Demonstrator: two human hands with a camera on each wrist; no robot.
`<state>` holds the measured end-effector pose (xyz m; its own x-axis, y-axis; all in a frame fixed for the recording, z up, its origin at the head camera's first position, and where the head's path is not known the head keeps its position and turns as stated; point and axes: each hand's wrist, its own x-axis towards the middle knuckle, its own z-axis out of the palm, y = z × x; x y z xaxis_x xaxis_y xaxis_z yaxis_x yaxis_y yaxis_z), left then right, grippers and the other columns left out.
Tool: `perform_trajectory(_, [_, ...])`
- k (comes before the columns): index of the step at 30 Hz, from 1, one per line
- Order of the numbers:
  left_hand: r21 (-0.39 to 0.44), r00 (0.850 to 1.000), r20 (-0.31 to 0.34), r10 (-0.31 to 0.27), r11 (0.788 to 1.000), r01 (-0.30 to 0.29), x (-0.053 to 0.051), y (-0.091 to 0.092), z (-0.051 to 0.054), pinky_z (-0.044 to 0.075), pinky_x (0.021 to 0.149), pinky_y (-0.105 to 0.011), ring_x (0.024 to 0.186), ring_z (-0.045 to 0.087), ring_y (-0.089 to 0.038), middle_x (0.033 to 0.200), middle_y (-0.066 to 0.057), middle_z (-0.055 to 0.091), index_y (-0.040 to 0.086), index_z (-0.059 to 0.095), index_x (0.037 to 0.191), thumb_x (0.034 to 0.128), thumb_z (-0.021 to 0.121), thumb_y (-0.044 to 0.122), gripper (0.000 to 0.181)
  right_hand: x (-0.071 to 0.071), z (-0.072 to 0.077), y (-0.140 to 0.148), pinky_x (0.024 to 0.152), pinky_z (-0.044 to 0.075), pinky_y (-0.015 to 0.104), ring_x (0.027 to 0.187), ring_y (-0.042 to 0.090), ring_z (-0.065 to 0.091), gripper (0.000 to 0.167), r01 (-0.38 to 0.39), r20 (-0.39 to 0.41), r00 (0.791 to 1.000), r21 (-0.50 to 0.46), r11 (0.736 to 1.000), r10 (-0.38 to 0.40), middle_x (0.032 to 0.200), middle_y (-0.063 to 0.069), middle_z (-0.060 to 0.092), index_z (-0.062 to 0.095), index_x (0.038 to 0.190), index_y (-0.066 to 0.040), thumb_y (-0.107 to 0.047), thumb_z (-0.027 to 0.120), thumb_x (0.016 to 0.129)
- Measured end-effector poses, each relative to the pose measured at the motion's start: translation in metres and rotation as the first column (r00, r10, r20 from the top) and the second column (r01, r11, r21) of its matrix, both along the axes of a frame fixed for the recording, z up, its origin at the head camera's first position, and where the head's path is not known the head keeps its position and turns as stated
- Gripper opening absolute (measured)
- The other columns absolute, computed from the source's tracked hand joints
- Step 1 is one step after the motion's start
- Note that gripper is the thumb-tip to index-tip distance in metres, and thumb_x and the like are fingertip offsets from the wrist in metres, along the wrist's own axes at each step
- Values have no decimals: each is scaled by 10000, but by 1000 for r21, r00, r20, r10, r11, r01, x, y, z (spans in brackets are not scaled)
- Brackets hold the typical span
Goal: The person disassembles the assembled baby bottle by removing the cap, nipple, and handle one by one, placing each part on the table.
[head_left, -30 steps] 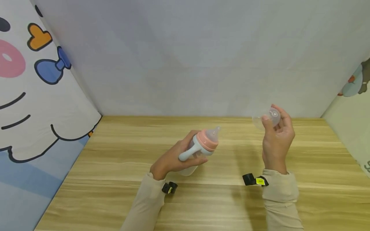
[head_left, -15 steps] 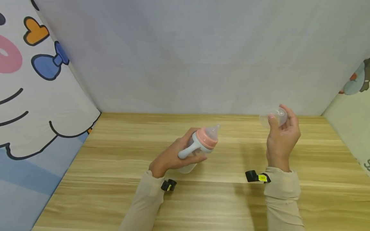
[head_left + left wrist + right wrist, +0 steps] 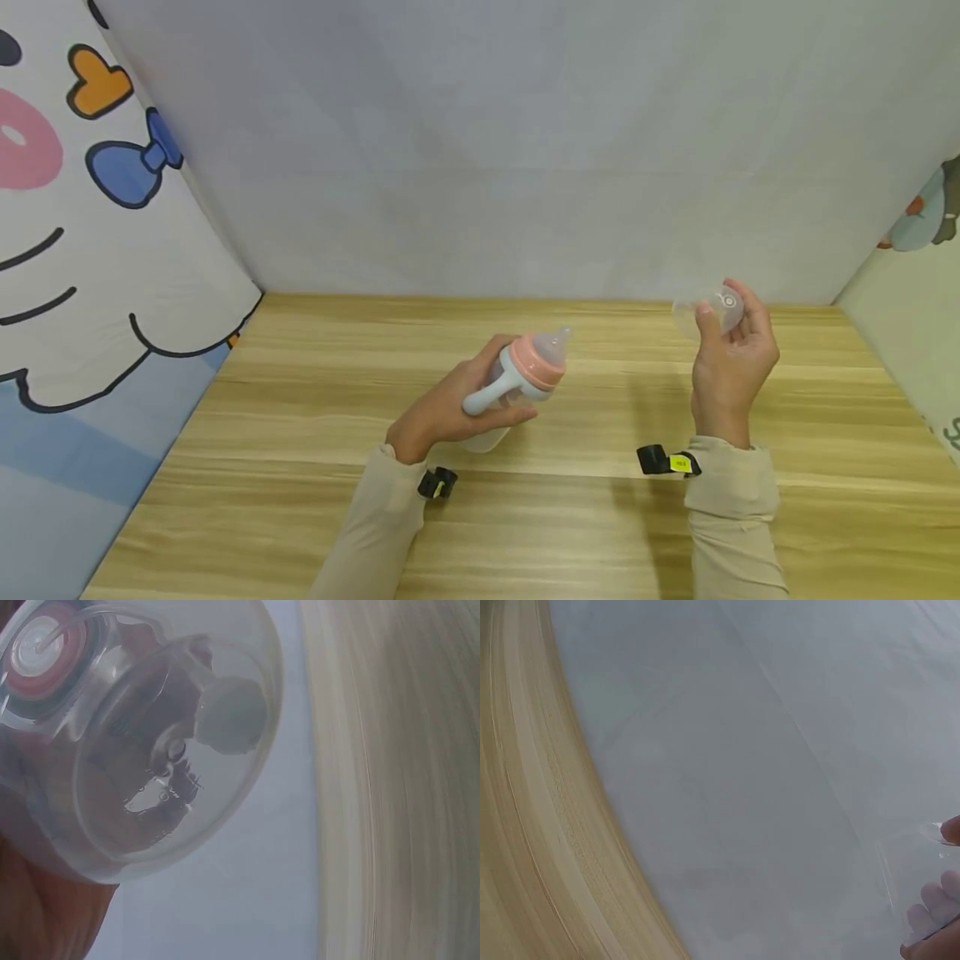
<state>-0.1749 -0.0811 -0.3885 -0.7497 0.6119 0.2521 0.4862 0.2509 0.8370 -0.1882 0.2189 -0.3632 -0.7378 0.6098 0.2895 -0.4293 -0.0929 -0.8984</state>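
My left hand (image 3: 450, 406) grips a baby bottle (image 3: 537, 360) with a pink collar, a clear teat and a pale blue handle, tilted up to the right above the table. The left wrist view looks into the clear bottle base (image 3: 187, 825), where a straw with a whitish weight (image 3: 232, 715) shows inside. Off to the right, my right hand (image 3: 731, 362) holds a clear domed bottle cap (image 3: 731, 310) between thumb and fingers, apart from the bottle. In the right wrist view the see-through cap (image 3: 904, 862) shows at the lower right edge with fingertips (image 3: 951, 883) behind it.
The wood-grain table (image 3: 300, 500) runs back to a pale grey cloth wall (image 3: 525, 167). A cartoon-printed cloth (image 3: 97, 275) stands at the left, and a pale printed panel (image 3: 900, 333) at the right. Each wrist wears a black camera strap (image 3: 667, 461).
My right hand has shifted slightly right with the cap, then stayed nearly still. The left hand keeps its hold on the bottle with almost no movement.
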Motion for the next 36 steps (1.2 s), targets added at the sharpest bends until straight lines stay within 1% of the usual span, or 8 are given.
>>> perform_trajectory(8, [-1, 1000, 0, -9, 1000, 9, 0, 0, 1, 541, 821, -321, 921, 631, -137, 1196, -17, 661, 228, 389, 1451, 890, 768, 196, 678, -2, -2, 2, 1018, 479, 246, 1206, 209, 586, 372, 16, 17, 1000, -8, 1000, -16, 1279, 76, 632, 665, 1256, -67, 49, 657, 902])
perform_trajectory(13, [-14, 1000, 6, 1, 1000, -1, 0, 0, 2, 538, 832, -318, 930, 636, -132, 1202, 0, 660, 238, 388, 1450, 887, 772, 209, 682, -2, -3, 5, 1005, 479, 238, 1206, 211, 589, 364, 25, 20, 1000, -20, 999, -25, 1274, 76, 631, 670, 1242, -62, 57, 650, 899])
perform_trajectory(17, [-17, 1000, 5, 5, 1000, -4, 0, -1, 1, 538, 836, -318, 933, 638, -133, 1205, 1, 660, 235, 385, 1457, 886, 773, 212, 690, -2, -4, 6, 1025, 477, 233, 1240, 223, 581, 360, 28, 34, 999, -40, 999, -26, 1295, 92, 625, 668, 1235, -54, 67, 642, 897])
perform_trajectory(23, [-15, 1000, 0, 0, 1000, 0, 0, 0, 2, 544, 830, -329, 925, 639, -132, 1200, -13, 662, 230, 372, 1471, 891, 766, 215, 700, -4, -8, 9, 1082, 460, 265, 1291, 240, 558, 373, 30, 68, 997, -71, 997, -26, 1351, 127, 605, 658, 1244, -45, 80, 623, 894])
perform_trajectory(28, [-16, 1000, -5, 6, 1000, -6, 1, -1, 2, 542, 843, -324, 940, 642, -133, 1212, -12, 658, 228, 371, 1468, 890, 771, 209, 703, -5, -11, 11, 1126, 434, 293, 1331, 236, 537, 396, 36, 112, 993, -63, 997, -29, 1412, 153, 571, 640, 1275, -39, 84, 614, 900])
perform_trajectory(31, [-21, 1000, -14, 11, 1000, -11, 1, -2, 1, 540, 852, -319, 945, 643, -134, 1214, -17, 658, 215, 373, 1462, 891, 773, 213, 697, -6, -13, 12, 1140, 424, 299, 1356, 225, 525, 410, 39, 152, 988, -64, 997, -29, 1438, 155, 556, 636, 1289, -43, 87, 611, 900])
perform_trajectory(36, [-26, 1000, -18, 17, 1000, -18, 0, -2, 0, 538, 859, -315, 940, 638, -134, 1205, -16, 657, 202, 383, 1445, 891, 774, 221, 679, -7, -17, 13, 1149, 418, 325, 1363, 222, 519, 419, 51, 193, 980, -64, 997, -38, 1440, 149, 558, 639, 1293, -47, 83, 620, 896])
